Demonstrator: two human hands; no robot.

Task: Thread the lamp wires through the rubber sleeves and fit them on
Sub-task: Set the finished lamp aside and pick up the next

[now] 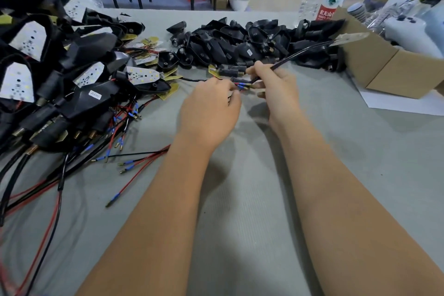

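Both hands met above the grey tabletop (240, 199). Right hand (274, 89) gripped the black cable (298, 54), fingers curled round it; its LED board (349, 38) hung out toward the cardboard box (389, 67). Left hand (211, 108) pinched the red and blue wire ends (240, 85) beside a black rubber sleeve (237, 79). Loose sleeves (240, 43) were heaped just behind, finished lamps (60, 67) piled at left.

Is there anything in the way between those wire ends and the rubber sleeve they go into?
Nothing visible. The left hand pinches the wire ends right beside the rubber sleeve, and the right hand grips the black cable. The fingers hide the sleeve's opening.
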